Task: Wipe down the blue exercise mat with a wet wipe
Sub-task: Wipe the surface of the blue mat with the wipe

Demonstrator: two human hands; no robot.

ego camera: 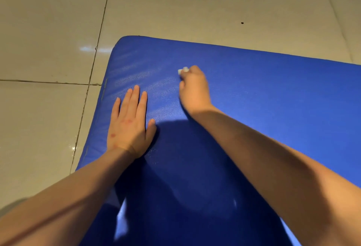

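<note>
The blue exercise mat (pixel 273 97) lies on a tiled floor and fills the middle and right of the head view; its far left corner is rounded. My left hand (pixel 130 124) rests flat on the mat near its left edge, fingers straight and together. My right hand (pixel 194 89) reaches further up the mat with its fingers curled round a small white wet wipe (pixel 183 70). Only a bit of the wipe shows past the fingertips, pressed to the mat surface. Faint streaks shine on the mat to the left of the wipe.
Glossy beige floor tiles (pixel 48 30) with dark grout lines surround the mat on the left and far side. A small dark speck (pixel 242 23) lies on the floor beyond the mat. A shadow covers the near part of the mat.
</note>
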